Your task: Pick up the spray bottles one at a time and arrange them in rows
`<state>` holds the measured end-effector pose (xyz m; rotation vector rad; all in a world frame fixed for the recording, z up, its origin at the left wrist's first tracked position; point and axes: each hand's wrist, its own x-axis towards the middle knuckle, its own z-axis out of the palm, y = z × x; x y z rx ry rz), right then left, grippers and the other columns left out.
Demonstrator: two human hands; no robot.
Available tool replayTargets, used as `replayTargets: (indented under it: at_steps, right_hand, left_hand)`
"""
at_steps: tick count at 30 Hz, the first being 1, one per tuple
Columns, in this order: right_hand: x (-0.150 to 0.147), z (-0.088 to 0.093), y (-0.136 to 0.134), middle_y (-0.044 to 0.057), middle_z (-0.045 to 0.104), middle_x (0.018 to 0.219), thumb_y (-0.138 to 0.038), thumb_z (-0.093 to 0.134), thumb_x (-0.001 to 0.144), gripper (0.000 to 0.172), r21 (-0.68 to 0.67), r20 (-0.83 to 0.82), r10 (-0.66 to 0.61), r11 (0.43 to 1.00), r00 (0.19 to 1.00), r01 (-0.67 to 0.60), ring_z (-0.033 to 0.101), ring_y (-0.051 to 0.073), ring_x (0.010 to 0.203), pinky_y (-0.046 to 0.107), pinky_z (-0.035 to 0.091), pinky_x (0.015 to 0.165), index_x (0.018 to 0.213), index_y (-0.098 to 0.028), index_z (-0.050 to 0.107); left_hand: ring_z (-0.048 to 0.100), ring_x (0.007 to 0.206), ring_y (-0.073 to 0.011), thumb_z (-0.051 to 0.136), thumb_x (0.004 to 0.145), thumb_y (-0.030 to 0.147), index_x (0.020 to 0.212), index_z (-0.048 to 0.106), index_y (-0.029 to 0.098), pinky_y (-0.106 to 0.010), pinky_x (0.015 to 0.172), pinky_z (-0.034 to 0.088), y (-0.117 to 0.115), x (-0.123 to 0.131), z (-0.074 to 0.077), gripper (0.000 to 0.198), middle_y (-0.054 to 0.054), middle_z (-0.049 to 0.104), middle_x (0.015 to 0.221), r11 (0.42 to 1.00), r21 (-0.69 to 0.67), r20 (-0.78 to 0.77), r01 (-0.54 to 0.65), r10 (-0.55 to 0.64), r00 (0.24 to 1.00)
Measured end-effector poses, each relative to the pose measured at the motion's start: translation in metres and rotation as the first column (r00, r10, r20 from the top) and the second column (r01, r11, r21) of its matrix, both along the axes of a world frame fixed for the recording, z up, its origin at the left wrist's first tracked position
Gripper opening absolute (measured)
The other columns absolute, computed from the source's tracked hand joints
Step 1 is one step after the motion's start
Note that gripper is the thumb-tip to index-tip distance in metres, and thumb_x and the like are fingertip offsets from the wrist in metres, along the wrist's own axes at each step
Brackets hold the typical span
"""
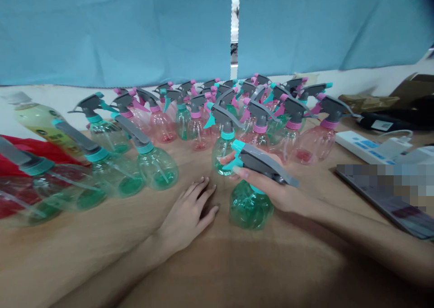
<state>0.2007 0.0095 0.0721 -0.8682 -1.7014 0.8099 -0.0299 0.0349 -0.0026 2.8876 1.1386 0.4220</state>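
Note:
My right hand (271,186) grips a green spray bottle (250,206) by its grey and teal trigger head (261,161); the bottle stands on the wooden table (217,263). A finger lies along the teal trigger. My left hand (188,215) rests flat on the table just left of that bottle, fingers spread, holding nothing. Another green bottle (224,147) stands right behind the held one.
Several green and pink spray bottles (200,118) crowd the back of the table. More green bottles (156,163) stand at the left, beside a red bag (30,152) and a yellowish bottle (44,123). A power strip (364,145) and a blurred flat device (393,195) lie at right.

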Motion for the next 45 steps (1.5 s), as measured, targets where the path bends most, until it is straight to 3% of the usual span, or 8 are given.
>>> replayTargets:
  at_steps: [5,13,29,36,45]
  right_hand:
    - [0.0003,0.0013,-0.0011,-0.002,0.059,0.074,-0.034,0.057,0.089,0.014,-0.002,0.023,-0.011,1.000,1.000,0.012,0.056,0.015,0.066,0.036,0.050,0.078,0.099,-0.025,0.062]
    - [0.0003,0.0036,-0.0019,-0.002,0.057,0.073,-0.033,0.058,0.088,0.012,-0.008,0.031,-0.031,0.999,0.999,0.031,0.053,0.015,0.063,0.036,0.050,0.075,0.096,-0.025,0.062]
    - [0.0007,0.0025,-0.0008,-0.002,0.055,0.074,-0.031,0.057,0.088,0.016,-0.011,0.019,-0.003,1.000,1.000,0.003,0.053,0.014,0.066,0.034,0.048,0.078,0.099,-0.022,0.062]
    - [-0.0001,0.0031,-0.0009,0.001,0.063,0.087,-0.029,0.056,0.088,0.014,-0.029,0.004,0.019,0.999,1.000,-0.019,0.062,0.018,0.083,0.033,0.051,0.075,0.098,-0.021,0.061]
    - [0.0008,0.0034,0.0031,-0.001,0.059,0.081,-0.035,0.059,0.087,0.014,-0.012,-0.007,0.100,0.995,0.995,-0.100,0.055,0.013,0.072,0.027,0.045,0.066,0.087,-0.022,0.058]
  left_hand:
    - [0.035,0.136,-0.0288,0.042,0.099,0.042,0.136,0.046,0.013,-0.048,0.109,0.033,0.0000,0.0001,0.0002,0.047,-0.016,0.044,0.144,1.000,-0.001,-0.005,0.004,-0.004,1.000]
    - [0.036,0.136,-0.0286,0.042,0.099,0.041,0.137,0.045,0.013,-0.048,0.109,0.033,-0.0001,-0.0005,-0.0003,0.048,-0.016,0.044,0.144,1.000,-0.004,0.001,0.005,-0.005,1.000]
    - [0.036,0.135,-0.0290,0.042,0.099,0.040,0.136,0.045,0.011,-0.048,0.109,0.033,0.0010,-0.0009,-0.0012,0.048,-0.016,0.045,0.143,1.000,0.026,-0.010,0.013,-0.013,1.000]
    - [0.036,0.135,-0.0290,0.042,0.099,0.039,0.136,0.045,0.012,-0.049,0.108,0.034,0.0000,-0.0008,-0.0009,0.047,-0.016,0.044,0.144,1.000,0.011,0.000,0.012,-0.012,1.000]
    - [0.037,0.134,-0.0297,0.044,0.098,0.038,0.136,0.045,0.012,-0.049,0.107,0.035,0.0008,0.0001,-0.0002,0.046,-0.017,0.045,0.142,1.000,0.004,0.000,0.012,-0.012,1.000]
